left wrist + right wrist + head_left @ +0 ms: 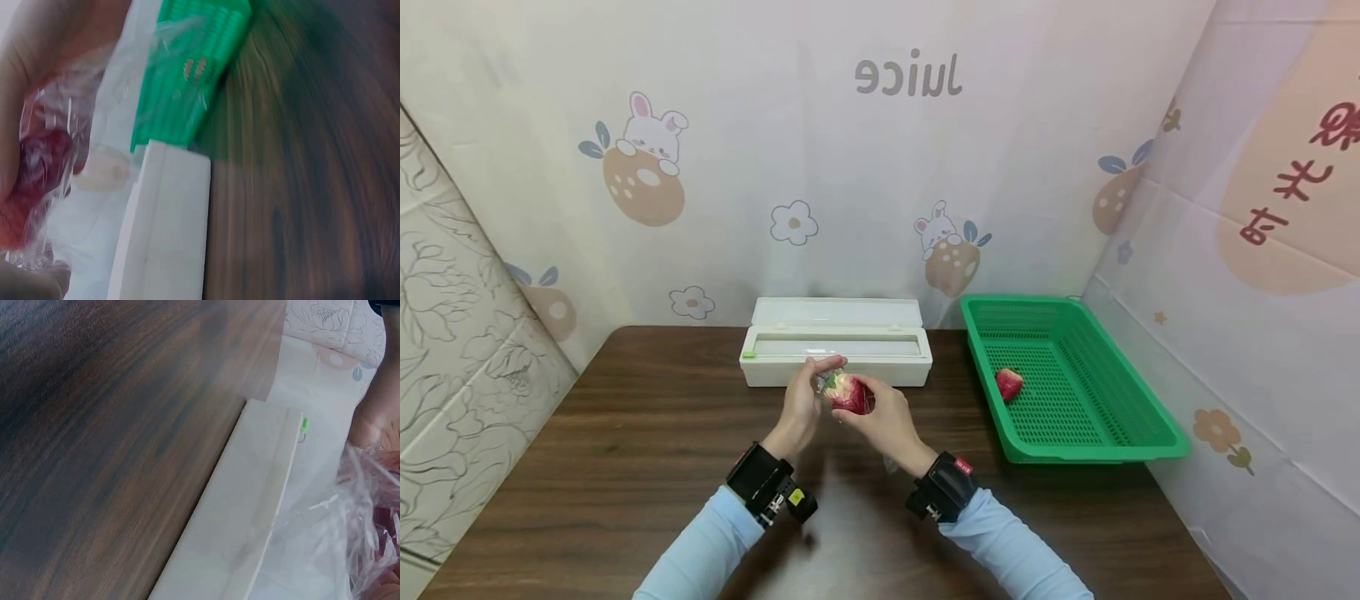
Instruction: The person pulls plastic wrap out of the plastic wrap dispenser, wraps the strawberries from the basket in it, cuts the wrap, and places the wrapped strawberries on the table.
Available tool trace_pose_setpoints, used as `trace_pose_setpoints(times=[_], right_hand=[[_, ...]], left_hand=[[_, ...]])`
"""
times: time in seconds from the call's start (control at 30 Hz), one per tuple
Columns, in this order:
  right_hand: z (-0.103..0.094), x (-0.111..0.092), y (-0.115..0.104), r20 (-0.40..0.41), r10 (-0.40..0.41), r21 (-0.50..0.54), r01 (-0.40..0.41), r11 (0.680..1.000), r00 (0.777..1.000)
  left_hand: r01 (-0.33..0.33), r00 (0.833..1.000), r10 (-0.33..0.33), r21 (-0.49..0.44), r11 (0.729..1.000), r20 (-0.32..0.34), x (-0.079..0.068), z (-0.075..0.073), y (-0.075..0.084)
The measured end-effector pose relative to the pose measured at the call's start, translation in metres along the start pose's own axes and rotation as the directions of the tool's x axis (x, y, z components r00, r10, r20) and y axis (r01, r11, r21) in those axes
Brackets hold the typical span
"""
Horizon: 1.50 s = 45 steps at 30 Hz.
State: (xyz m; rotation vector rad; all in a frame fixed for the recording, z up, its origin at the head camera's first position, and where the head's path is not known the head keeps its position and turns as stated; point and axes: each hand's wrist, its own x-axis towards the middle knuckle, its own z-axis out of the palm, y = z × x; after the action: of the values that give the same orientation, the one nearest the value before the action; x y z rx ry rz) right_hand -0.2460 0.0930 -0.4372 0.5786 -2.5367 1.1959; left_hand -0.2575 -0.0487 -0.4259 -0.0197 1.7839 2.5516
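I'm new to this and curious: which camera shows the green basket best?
The head view: it shows the whole green basket, with a strawberry inside. The left wrist view catches only part of it; the right wrist view shows none.

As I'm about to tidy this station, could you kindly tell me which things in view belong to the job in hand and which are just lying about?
Apparently part of the job:
held strawberry
clear film around it
open white box
green basket and its strawberry

Probably incidental:
printed backdrop
black wrist devices, worn rather than lying about
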Motion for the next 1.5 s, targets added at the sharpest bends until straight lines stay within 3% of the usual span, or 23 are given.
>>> trace_pose_setpoints(times=[0.17,0.3,0.57,0.87,1.03,1.2,1.3,1.37,1.5], right_hand=[[0.001,-0.002,-0.003,-0.064,-0.028,0.011,0.029,1.000,0.998],[0.003,-0.004,-0.006,-0.086,-0.050,0.037,0.054,0.998,0.995],[0.007,-0.013,-0.009,-0.133,-0.082,0.040,0.088,0.995,0.988],[0.012,-0.017,-0.007,-0.108,-0.131,0.110,0.143,0.984,0.985],[0.014,-0.017,-0.008,-0.145,-0.094,0.104,0.110,0.989,0.985],[0.016,-0.017,-0.012,-0.152,-0.077,0.105,0.094,0.990,0.985],[0.017,-0.018,-0.012,-0.160,-0.061,0.116,0.080,0.990,0.985],[0.017,-0.018,-0.010,-0.171,-0.050,0.118,0.071,0.990,0.984],[0.015,-0.016,-0.009,-0.191,-0.028,0.131,0.053,0.990,0.981]], left_hand=[[0.059,0.998,-0.058,-0.204,0.977,0.010,-0.001,0.008,-0.002],[0.084,0.996,-0.084,-0.287,0.954,0.011,0.000,0.011,-0.004],[0.139,0.990,-0.141,-0.369,0.919,0.022,-0.003,0.013,-0.007],[0.127,0.985,-0.168,-0.469,0.874,-0.046,-0.004,0.011,-0.011],[0.142,0.985,-0.171,-0.465,0.874,-0.021,-0.005,0.011,-0.010],[0.198,0.978,-0.207,-0.507,0.839,0.040,-0.006,0.009,-0.006],[0.245,0.969,-0.220,-0.466,0.850,0.109,-0.008,0.006,-0.003],[0.241,0.970,-0.201,-0.413,0.878,0.139,-0.009,0.003,0.000],[0.144,0.989,-0.128,-0.299,0.944,0.072,-0.015,0.001,0.003]])
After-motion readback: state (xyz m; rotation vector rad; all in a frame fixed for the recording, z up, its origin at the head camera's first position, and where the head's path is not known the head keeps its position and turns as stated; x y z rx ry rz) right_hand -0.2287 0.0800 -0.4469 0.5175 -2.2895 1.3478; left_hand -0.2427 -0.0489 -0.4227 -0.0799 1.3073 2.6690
